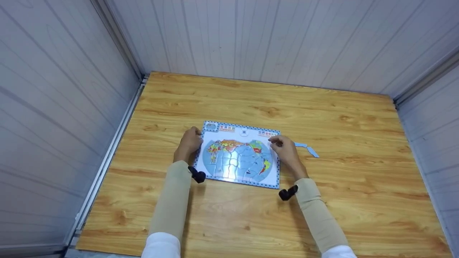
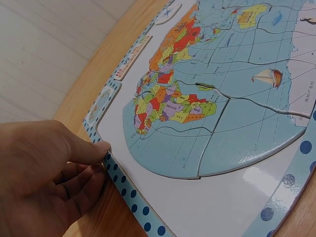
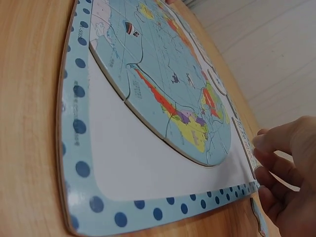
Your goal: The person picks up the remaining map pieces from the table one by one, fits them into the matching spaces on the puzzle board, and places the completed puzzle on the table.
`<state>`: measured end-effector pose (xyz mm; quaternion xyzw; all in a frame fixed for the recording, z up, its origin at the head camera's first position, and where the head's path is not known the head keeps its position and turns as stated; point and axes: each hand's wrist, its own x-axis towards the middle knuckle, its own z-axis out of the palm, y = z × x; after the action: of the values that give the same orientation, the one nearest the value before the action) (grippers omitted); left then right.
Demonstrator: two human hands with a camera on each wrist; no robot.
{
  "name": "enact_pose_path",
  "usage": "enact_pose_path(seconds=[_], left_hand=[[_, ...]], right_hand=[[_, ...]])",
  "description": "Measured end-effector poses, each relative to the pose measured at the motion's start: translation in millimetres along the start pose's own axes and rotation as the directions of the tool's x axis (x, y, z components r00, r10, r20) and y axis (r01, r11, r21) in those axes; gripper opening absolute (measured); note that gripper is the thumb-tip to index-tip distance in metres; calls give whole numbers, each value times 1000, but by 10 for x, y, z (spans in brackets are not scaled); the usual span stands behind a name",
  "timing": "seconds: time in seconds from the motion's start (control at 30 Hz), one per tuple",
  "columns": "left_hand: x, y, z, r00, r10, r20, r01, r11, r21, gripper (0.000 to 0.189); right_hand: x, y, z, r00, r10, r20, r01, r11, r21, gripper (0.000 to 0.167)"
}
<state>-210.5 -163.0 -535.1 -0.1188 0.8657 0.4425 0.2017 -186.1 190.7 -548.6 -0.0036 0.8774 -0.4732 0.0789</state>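
Observation:
A world map jigsaw puzzle (image 1: 222, 165) fills the oval middle of a white board (image 1: 273, 178) with a dotted blue border. My left hand (image 1: 189, 142) holds the board's left edge. In the left wrist view its thumb (image 2: 101, 149) presses on the border while the other fingers curl beside and below the edge. Over the board's upper right edge hovers my right hand (image 1: 285, 148), its fingers loosely bent. Nothing shows between the thumb and fingers of the right hand (image 3: 289, 173) in the right wrist view.
Two narrow blue pieces (image 1: 313, 152) lie on the wooden table (image 1: 351, 143) just right of the board. Pale panel walls (image 1: 229, 39) enclose the table at the back and both sides. Black wrist cameras (image 1: 288, 193) sit on both sleeves.

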Motion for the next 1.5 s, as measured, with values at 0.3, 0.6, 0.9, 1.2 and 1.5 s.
enact_pose_path(seconds=[0.3, 0.6, 0.9, 1.2, 1.5], left_hand=[[29, -35, 7, 998, 48, -28, -47, 998, 36, 28], [36, -27, 7, 1000, 16, -11, -16, 1000, 9, 28], [26, -24, 5, 1000, 8, -2, -8, 1000, 5, 27], [42, -23, 3, 999, 34, -11, -34, 999, 32, 30], [25, -6, 7, 1000, 6, -1, -6, 1000, 9, 29]], right_hand=[[-37, 23, -67, 999, -23, -43, 24, 999, 39, 20], [-76, 43, -140, 996, -36, -77, 41, 997, 60, 20], [-115, 92, -228, 994, -7, -111, 14, 998, 66, 21], [-162, 182, -341, 990, 12, -144, 0, 997, 81, 20], [-198, 254, -446, 982, -5, -189, 21, 996, 82, 20]])
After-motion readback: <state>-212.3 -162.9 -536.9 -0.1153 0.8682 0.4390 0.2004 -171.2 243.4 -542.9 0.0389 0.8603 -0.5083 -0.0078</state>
